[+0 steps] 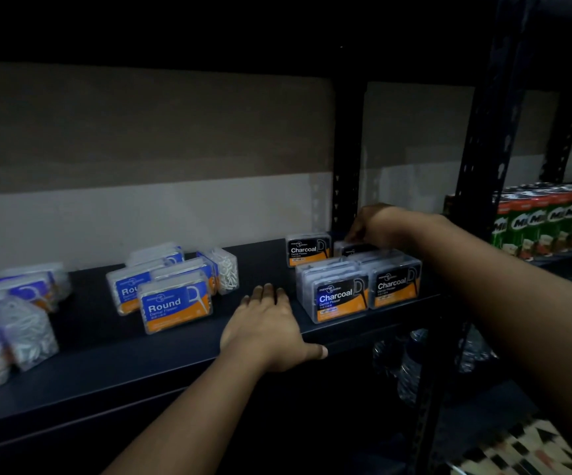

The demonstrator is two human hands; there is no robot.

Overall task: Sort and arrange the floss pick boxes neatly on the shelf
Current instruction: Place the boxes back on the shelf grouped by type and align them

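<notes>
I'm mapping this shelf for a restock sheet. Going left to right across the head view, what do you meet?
Clear purple-labelled floss pick boxes → clear blue Round floss pick boxes → left hand flat on the dark shelf board → black-labelled Charcoal floss pick boxes → green Milo cans.

A person's left hand (pixel 267 323) rests flat on a dark shelf (pixel 174 358) between blue Round floss pick boxes (pixel 174 305) and black Charcoal floss pick boxes (pixel 342 296), while the right hand (pixel 368 228) grips a rear box (pixel 354 250); Milo cartons (pixel 545 221) stand beyond.
</notes>
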